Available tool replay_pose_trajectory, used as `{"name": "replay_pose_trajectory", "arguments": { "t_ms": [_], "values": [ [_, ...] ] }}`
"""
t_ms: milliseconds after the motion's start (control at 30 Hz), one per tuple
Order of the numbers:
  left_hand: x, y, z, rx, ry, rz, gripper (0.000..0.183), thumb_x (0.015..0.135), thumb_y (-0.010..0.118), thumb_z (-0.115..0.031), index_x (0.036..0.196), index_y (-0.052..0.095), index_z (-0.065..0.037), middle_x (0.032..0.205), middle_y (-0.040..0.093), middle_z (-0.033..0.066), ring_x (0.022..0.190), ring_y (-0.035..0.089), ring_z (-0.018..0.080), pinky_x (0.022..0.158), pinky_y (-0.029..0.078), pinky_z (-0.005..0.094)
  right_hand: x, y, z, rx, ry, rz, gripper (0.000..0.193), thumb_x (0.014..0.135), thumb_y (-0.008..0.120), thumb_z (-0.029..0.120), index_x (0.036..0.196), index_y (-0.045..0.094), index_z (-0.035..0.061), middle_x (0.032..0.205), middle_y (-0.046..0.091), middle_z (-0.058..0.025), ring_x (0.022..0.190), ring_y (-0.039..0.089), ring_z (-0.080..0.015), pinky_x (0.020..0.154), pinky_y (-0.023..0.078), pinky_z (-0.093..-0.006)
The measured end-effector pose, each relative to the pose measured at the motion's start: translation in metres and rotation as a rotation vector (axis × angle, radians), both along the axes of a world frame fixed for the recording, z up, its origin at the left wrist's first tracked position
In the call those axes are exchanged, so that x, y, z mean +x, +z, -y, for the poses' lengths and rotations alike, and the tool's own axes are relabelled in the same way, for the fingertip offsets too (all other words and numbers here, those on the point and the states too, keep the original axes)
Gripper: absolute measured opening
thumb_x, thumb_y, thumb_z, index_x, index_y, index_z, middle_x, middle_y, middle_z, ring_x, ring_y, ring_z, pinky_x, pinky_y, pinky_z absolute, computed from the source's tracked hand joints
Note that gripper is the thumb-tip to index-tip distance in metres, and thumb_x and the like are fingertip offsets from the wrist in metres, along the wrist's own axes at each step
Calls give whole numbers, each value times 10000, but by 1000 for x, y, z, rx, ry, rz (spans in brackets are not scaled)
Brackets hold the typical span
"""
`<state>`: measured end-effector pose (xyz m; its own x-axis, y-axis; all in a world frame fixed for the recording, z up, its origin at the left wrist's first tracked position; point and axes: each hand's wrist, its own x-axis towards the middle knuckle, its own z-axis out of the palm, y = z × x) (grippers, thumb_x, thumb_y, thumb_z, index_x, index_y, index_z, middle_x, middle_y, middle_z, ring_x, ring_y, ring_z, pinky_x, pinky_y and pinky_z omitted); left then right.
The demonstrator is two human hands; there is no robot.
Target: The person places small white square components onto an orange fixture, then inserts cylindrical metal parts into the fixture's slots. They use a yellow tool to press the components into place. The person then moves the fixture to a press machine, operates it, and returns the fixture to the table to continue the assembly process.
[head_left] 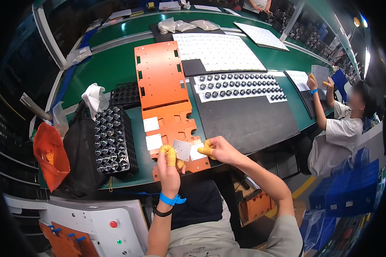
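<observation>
My left hand (169, 163), with yellow finger covers, pinches a small square grey-white plate (182, 150) with small holes. The plate is tilted above the near end of an orange fixture board (176, 124). At its right, my right hand (216, 149), also in yellow finger covers, has its fingers closed at the edge of another white square plate (197, 151); whether it grips that plate or only touches it is hard to see. Two more white square plates, one farther (151, 124) and one nearer (154, 141), lie on the fixture's left side. The fixture's orange lid (160, 75) is folded back.
Left of the fixture stands a black tray (131, 147) of round lens-like parts. A black mat (248, 122) at right bears white sheets with rows of black round parts (240, 86). An orange bag (51, 160) sits far left. Another person (341, 124) works at right.
</observation>
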<state>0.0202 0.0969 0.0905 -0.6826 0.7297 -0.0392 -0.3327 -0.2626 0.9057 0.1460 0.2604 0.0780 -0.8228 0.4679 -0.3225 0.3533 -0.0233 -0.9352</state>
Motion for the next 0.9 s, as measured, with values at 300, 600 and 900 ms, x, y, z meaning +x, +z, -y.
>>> {"name": "replay_pose_trajectory", "arguments": {
  "t_ms": [300,600,900],
  "values": [
    [0,1,-1,6,-21,-18,165,1075,414,-206,999,474,-73,670,447,-4,543,356,60,478,328,225,3,-11,5,27,-59,-40,320,986,630,197,741,609,-7,633,505,30,611,411,-53,529,334,-267],
    [1,1,-2,-5,-15,-53,173,1079,407,-212,993,472,-77,664,447,-8,529,344,54,471,298,218,5,-15,9,25,-91,-110,279,996,604,169,823,636,-47,706,533,26,692,432,-55,585,380,-274],
    [2,0,-2,7,3,-38,166,1078,404,-195,973,464,-81,660,439,-15,528,326,46,467,285,214,3,-11,7,94,-50,4,257,1009,585,174,876,634,-41,758,558,30,721,454,-53,620,392,-268]
  ]
}}
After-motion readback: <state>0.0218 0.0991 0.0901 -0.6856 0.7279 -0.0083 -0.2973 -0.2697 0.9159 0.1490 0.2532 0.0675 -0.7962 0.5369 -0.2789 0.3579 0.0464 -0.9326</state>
